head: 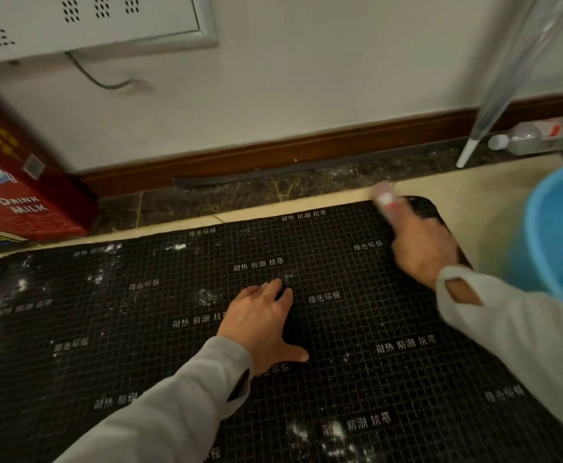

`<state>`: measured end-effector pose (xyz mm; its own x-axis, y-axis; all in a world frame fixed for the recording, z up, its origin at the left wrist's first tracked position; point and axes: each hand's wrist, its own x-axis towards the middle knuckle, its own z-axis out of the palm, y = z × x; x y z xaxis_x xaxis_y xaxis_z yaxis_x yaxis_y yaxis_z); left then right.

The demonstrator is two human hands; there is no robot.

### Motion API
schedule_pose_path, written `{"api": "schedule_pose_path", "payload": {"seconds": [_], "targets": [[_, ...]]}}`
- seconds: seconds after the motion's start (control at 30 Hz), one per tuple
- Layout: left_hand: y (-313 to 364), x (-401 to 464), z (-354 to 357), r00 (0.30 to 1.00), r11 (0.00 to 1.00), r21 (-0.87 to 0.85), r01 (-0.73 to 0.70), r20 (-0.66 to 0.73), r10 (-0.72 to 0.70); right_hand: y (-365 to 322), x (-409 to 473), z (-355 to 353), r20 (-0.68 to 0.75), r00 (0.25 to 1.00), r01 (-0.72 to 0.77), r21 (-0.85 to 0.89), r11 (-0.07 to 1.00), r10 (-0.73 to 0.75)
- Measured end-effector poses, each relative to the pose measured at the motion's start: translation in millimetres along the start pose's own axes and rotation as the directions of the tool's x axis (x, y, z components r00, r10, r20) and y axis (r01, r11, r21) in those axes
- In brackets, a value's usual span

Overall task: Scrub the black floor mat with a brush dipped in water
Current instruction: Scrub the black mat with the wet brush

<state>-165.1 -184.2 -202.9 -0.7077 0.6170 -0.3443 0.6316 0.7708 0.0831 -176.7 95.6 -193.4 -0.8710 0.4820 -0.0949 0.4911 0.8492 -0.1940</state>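
Observation:
The black floor mat with a white grid and printed characters lies across the floor, speckled with white marks. My left hand rests flat on the middle of the mat, fingers spread, holding nothing. My right hand is closed around a small brush, blurred by motion, whose pale head touches the mat's far right corner. A blue bucket stands just right of that hand; its inside is out of view.
A white wall with a brown skirting board runs behind the mat. A red milk carton box stands at the left. A plastic bottle lies at the back right beside a slanted pole.

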Motion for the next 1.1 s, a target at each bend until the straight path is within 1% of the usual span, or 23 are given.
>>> {"api": "schedule_pose_path", "payload": {"seconds": [0.03, 0.1, 0.13, 0.17, 0.2, 0.27, 0.3, 0.33, 0.37, 0.43, 0.5, 0.53, 0.6, 0.67, 0.77, 0.8, 0.83, 0.9, 0.97, 1.0, 1.03, 1.07, 1.1], "targets": [[0.2, -0.3, 0.5, 1.0, 1.0, 0.006, -0.002, 0.001, 0.002, -16.2, -18.8, 7.4, 0.032, 0.995, 0.096, 0.04, 0.995, -0.097], [0.6, -1.3, 1.9, 1.0, 1.0, 0.026, 0.0, -0.001, 0.0, -41.3, -61.6, 29.8, 0.124, 0.945, 0.294, 0.091, 0.951, -0.304], [-0.1, -0.8, 1.2, 1.0, 1.0, 0.031, 0.002, -0.003, -0.002, -43.9, -73.2, 38.7, 0.134, 0.919, 0.359, 0.097, 0.928, -0.37], [-0.6, -1.1, 0.8, 1.0, 0.999, 0.035, 0.003, 0.001, -0.003, -38.5, -75.9, 41.0, 0.119, 0.916, 0.374, 0.093, 0.923, -0.384], [-0.4, -0.5, 0.5, 1.0, 0.999, 0.038, 0.002, 0.008, -0.002, -26.3, -69.8, 40.5, 0.097, 0.938, 0.325, 0.076, 0.943, -0.332], [0.5, -0.6, -2.0, 0.999, 0.999, 0.04, 0.008, 0.042, -0.01, -4.5, -53.7, 28.3, 0.059, 0.99, 0.129, 0.039, 0.991, -0.131], [1.6, -0.5, -3.5, 0.998, 0.999, 0.039, 0.012, 0.056, -0.014, 1.2, -48.7, 16.4, 0.058, 0.998, 0.034, 0.022, 0.999, -0.035], [2.3, 0.3, -3.7, 0.998, 0.999, 0.041, 0.014, 0.06, -0.016, 0.6, -48.1, 7.2, 0.057, 0.998, -0.017, 0.014, 1.0, 0.016], [1.1, 1.5, -5.0, 0.998, 0.999, 0.045, 0.014, 0.06, -0.016, -7.6, -52.3, 2.6, 0.053, 0.999, -0.01, 0.005, 1.0, 0.01], [2.4, -0.4, -5.5, 0.997, 0.999, 0.045, 0.018, 0.068, -0.021, -32.5, -80.7, 3.5, 0.094, 0.991, 0.098, -0.003, 0.995, -0.098], [3.3, -0.3, -4.3, 0.998, 0.998, 0.059, 0.022, 0.062, -0.025, -52.3, -122.0, 18.1, 0.161, 0.963, 0.203, 0.089, 0.975, -0.215], [3.4, -0.3, -3.8, 0.998, 0.998, 0.063, 0.023, 0.057, -0.026, -55.5, -141.7, 27.6, 0.174, 0.944, 0.259, 0.129, 0.957, -0.279], [3.4, -0.5, -2.9, 0.998, 0.997, 0.07, 0.025, 0.055, -0.029, -44.9, -157.4, 38.7, 0.177, 0.921, 0.331, 0.114, 0.937, -0.346], [4.7, -0.7, -4.5, 0.997, 0.997, 0.077, 0.027, 0.067, -0.032, -21.3, -144.7, 34.7, 0.156, 0.943, 0.288, 0.053, 0.956, -0.293], [3.9, 0.5, -5.4, 0.995, 0.995, 0.092, 0.038, 0.091, -0.047, 2.6, -113.9, 7.0, 0.117, 0.992, 0.043, 0.016, 0.999, -0.044], [3.7, 0.5, -5.0, 0.994, 0.995, 0.097, 0.038, 0.094, -0.047, 4.6, -111.1, -0.8, 0.101, 0.995, 0.008, 0.022, 1.0, -0.011], [4.8, 0.4, -5.1, 0.995, 0.994, 0.103, 0.034, 0.095, -0.044, 3.8, -116.8, -7.0, 0.095, 0.995, 0.006, 0.041, 0.999, -0.01], [5.1, 1.2, -4.9, 0.995, 0.994, 0.107, 0.029, 0.09, -0.038, -4.5, -143.7, -5.7, 0.117, 0.987, 0.095, 0.115, 0.989, -0.108], [6.1, 0.0, -3.8, 0.995, 0.994, 0.108, 0.034, 0.086, -0.044, -10.8, -187.2, 7.7, 0.186, 0.954, 0.194, 0.222, 0.956, -0.237], [5.1, 0.3, -4.2, 0.996, 0.993, 0.114, 0.038, 0.078, -0.047, -11.1, -209.0, 13.5, 0.243, 0.927, 0.226, 0.247, 0.943, -0.285], [4.2, 0.6, -4.9, 0.996, 0.992, 0.115, 0.044, 0.076, -0.053, -5.9, -222.5, 19.6, 0.282, 0.902, 0.263, 0.239, 0.935, -0.326], [5.3, 0.1, -4.6, 0.995, 0.992, 0.117, 0.041, 0.082, -0.051, 5.2, -228.4, 22.9, 0.288, 0.893, 0.288, 0.223, 0.931, -0.345], [6.2, -0.5, -4.9, 0.995, 0.992, 0.123, 0.036, 0.09, -0.047, 19.4, -225.9, 23.5, 0.266, 0.907, 0.279, 0.204, 0.938, -0.328]]}}
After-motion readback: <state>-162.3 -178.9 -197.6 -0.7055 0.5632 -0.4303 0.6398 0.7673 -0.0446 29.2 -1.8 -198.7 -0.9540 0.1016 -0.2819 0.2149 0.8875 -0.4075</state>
